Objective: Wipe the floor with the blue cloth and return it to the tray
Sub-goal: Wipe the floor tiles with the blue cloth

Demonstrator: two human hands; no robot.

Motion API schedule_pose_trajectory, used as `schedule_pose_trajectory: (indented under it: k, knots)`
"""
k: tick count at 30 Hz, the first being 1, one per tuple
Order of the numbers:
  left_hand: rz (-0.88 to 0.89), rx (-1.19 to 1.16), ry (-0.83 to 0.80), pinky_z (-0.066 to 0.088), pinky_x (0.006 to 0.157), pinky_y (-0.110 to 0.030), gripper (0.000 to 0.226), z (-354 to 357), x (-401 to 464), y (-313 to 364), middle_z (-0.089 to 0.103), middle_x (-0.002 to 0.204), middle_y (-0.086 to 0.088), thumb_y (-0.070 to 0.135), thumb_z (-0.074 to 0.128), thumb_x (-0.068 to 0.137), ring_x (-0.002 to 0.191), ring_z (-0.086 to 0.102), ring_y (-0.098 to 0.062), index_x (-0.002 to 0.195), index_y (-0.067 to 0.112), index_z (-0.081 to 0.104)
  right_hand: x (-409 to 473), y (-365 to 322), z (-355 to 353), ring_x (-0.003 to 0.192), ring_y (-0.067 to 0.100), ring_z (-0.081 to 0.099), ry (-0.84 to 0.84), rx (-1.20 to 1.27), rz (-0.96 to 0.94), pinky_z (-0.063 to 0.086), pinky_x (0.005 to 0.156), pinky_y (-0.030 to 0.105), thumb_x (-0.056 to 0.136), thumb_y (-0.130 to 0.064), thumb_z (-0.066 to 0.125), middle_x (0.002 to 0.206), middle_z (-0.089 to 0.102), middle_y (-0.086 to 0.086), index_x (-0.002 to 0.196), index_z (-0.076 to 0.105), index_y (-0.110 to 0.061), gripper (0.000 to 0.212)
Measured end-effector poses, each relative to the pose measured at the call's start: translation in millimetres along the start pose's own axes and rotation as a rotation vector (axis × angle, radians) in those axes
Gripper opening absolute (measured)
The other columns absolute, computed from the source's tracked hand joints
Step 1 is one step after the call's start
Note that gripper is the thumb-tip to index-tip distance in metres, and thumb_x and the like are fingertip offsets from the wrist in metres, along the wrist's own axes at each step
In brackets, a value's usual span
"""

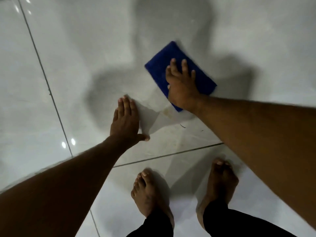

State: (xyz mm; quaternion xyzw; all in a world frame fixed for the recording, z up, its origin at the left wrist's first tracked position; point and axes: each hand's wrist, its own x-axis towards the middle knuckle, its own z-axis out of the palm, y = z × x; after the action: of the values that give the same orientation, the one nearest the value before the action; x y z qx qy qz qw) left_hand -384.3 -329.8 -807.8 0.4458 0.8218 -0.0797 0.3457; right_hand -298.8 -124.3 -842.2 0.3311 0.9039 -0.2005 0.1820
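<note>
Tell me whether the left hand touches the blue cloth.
Apart. The head view shows bare floor between the left hand and the blue cloth.

No text, label, brand, number or sign can be read anywhere in the view.
</note>
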Motion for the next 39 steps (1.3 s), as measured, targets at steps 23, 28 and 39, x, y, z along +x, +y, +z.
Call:
schedule_pose_trajectory:
  k: [23,28,39]
  knots:
    - [0.017,-0.028,-0.015,0.002,0.120,-0.050,0.148,3,-5,2,-0.017,0.156,-0.030,0.059,0.083,0.056,0.144,-0.015,-0.044,0.146,-0.006,-0.015,-108,137,7,0.136,0.049,0.033,-0.140,-0.580,-0.481,0.041,0.096,0.064,0.052,-0.011,0.081,0.154,0.034,0.019,0.147,0.029,-0.010,0.109]
    - [0.015,-0.029,-0.002,0.003,0.120,-0.050,0.150,-2,-2,3,-0.017,0.157,-0.027,0.059,0.084,0.054,0.145,-0.016,-0.042,0.147,-0.003,-0.016,-110,43,33,0.145,0.046,-0.001,-0.177,-0.403,-0.268,0.013,0.112,0.065,0.078,-0.017,0.065,0.163,-0.002,0.013,0.151,0.005,-0.011,0.094]
    - [0.005,-0.006,-0.026,0.000,0.119,-0.049,0.150,-3,0,6,-0.019,0.156,-0.030,0.060,0.083,0.055,0.144,-0.017,-0.043,0.146,-0.005,-0.017,-103,105,6,0.146,0.038,-0.011,-0.237,-0.442,-0.371,0.010,0.114,0.061,0.081,-0.020,0.062,0.162,-0.017,0.004,0.152,-0.003,-0.017,0.096]
